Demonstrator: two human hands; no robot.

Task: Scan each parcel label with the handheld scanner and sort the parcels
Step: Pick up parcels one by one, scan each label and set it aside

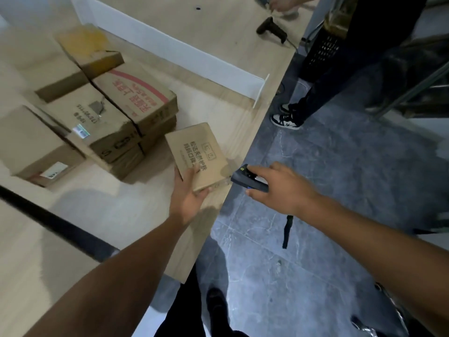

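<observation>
Here the left hand (188, 193) grips the near end of a small flat brown cardboard parcel (196, 152) at the pale wooden table's (218, 93) right edge. The right hand (284, 188), curled round a dark handheld scanner (247, 178), aims at it. Scanning looks in hand; next its label must face the beam.

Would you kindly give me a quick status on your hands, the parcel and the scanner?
Left hand grips small parcel near table edge. Right hand holds handheld scanner, pointed toward parcel. Stacked boxes behind; nothing between scanner and parcel.
</observation>
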